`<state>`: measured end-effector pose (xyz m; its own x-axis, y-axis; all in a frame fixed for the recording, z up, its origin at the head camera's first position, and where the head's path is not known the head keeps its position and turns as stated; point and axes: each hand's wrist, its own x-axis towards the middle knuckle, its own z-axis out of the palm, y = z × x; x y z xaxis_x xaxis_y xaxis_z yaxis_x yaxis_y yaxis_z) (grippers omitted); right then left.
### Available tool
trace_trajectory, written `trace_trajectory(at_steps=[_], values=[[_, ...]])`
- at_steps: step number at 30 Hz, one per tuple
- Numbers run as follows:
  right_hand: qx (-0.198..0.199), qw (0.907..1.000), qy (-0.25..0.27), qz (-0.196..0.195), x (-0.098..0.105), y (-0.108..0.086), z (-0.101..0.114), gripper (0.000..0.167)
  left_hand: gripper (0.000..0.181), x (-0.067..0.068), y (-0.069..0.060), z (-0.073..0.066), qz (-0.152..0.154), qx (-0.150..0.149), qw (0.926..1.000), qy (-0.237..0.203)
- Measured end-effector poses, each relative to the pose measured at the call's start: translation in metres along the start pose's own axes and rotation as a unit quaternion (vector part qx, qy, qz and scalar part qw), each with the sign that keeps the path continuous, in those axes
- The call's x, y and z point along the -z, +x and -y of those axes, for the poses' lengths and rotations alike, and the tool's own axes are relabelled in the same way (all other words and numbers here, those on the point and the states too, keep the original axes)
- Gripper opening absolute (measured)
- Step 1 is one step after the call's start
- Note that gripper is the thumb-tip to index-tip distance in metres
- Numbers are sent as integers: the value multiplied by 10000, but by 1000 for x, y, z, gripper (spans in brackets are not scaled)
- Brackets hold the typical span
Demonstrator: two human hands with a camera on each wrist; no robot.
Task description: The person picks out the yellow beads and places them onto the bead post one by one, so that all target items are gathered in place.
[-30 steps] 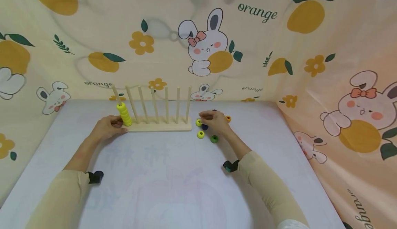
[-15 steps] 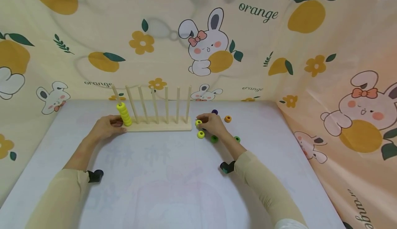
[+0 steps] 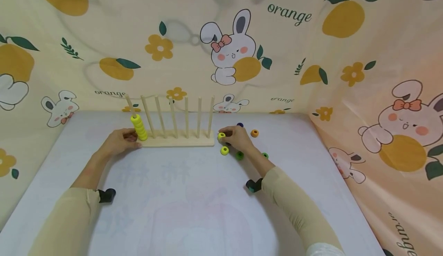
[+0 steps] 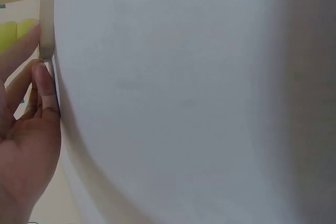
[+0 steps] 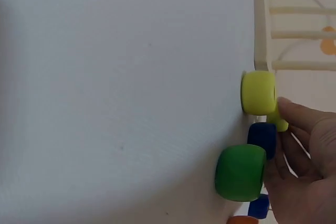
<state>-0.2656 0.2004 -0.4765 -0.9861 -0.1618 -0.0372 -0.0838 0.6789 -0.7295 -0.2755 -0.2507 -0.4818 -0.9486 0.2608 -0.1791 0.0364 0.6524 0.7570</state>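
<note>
A wooden rack (image 3: 178,143) with a row of upright pegs stands on the table. Its leftmost peg carries several stacked yellow beads (image 3: 139,128); the other pegs are bare. My left hand (image 3: 119,144) holds the rack's left end, thumb at the front corner and a finger beside the beads. To the right of the rack, my right hand (image 3: 239,139) pinches a yellow bead (image 3: 220,136) between thumb and fingers, low over the table. Another yellow bead (image 3: 224,150) lies just in front. A dark blue bead (image 5: 261,140), mostly hidden from the head view, sits by the right fingers.
Two green beads, one nearer (image 3: 239,156) and one partly behind the right wrist (image 3: 265,156), lie on the white tabletop (image 3: 194,202). Beyond the right hand are an orange bead (image 3: 254,133) and a dark blue-purple bead (image 3: 240,125). A printed cloth (image 3: 290,56) closes off the back and sides.
My right hand has come down slightly and its fingers have closed on the yellow bead beside the rack. The left hand and the rack have stayed in place.
</note>
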Motion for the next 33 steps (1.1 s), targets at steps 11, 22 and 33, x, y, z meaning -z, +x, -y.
trace_trajectory(at_steps=[11, 22, 33], values=[[498, 9976, 307, -382, 18, 2, 19, 30, 72, 1, 5, 1, 102, 87, 9996, -239], [727, 9958, 153, -538, 47, 10, 47, 30, 69, 1, 4, -2, 156, -3, 9997, -208], [995, 9938, -151, -480, 69, 16, 73, 31, 72, 3, 3, -6, 172, 28, 9997, 180]])
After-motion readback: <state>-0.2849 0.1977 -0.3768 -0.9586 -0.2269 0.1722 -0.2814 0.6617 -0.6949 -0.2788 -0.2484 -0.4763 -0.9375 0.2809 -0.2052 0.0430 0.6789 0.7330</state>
